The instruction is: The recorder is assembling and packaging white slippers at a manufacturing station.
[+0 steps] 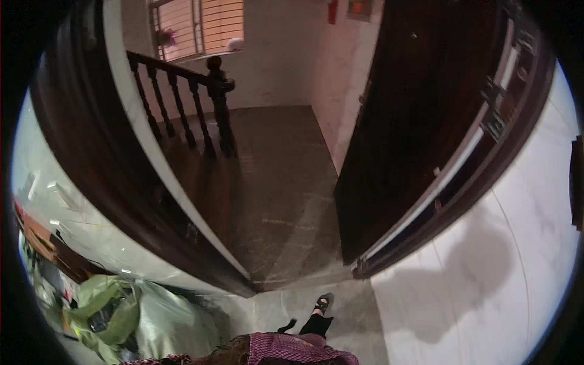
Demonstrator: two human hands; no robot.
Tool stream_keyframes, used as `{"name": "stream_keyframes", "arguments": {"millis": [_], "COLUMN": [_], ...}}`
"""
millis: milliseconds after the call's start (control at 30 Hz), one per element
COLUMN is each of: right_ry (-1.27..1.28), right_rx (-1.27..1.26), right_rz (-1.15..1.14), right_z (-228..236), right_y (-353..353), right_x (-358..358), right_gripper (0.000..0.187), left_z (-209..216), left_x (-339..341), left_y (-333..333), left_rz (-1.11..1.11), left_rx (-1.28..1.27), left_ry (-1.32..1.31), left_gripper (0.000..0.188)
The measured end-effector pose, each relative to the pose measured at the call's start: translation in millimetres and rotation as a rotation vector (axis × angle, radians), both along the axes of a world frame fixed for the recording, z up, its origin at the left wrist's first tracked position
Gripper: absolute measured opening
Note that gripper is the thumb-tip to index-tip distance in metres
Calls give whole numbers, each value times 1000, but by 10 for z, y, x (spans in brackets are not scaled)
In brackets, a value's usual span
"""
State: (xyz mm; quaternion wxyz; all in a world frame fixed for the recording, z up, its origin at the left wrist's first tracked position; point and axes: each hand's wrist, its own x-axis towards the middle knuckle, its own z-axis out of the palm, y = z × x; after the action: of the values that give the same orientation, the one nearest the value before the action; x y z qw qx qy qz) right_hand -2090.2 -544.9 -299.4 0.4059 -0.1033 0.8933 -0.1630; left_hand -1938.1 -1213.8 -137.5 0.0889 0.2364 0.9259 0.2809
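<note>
Neither of my hands shows in the head view. At the lower edge lies purple checked cloth point(286, 348), with a foot in a black sandal point(322, 302) just beyond it on the pale floor. Ahead is a doorway with a dark wooden frame point(131, 188). Its dark door point(420, 103) stands swung away on the right, with metal latch parts point(494, 109) along the frame edge.
Past the threshold point(304, 281) is a grey landing floor point(280, 176) with a dark wooden railing point(194, 85) at left and a barred window point(198, 27) behind. Stuffed green bags point(167, 319) sit at lower left. A pale tiled wall point(535, 243) bounds the right.
</note>
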Motion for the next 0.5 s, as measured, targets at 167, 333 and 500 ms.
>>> {"name": "stream_keyframes", "arguments": {"millis": [167, 333, 500], "right_ry": [113, 269, 395], "right_rx": [-248, -76, -477], "right_rz": [11, 587, 350], "right_z": [-177, 2218, 3366], "right_y": [53, -2241, -3897], "right_x": [-2375, -5442, -6985], "right_gripper": [44, 33, 28], "left_z": [104, 122, -111], "left_x": [-1080, -1886, -2956], "left_y": [780, 526, 525], "left_rz": [210, 399, 549], "left_rx": [137, 94, 210], "left_ry": [-37, -122, -149], "left_gripper": [32, 31, 30]}}
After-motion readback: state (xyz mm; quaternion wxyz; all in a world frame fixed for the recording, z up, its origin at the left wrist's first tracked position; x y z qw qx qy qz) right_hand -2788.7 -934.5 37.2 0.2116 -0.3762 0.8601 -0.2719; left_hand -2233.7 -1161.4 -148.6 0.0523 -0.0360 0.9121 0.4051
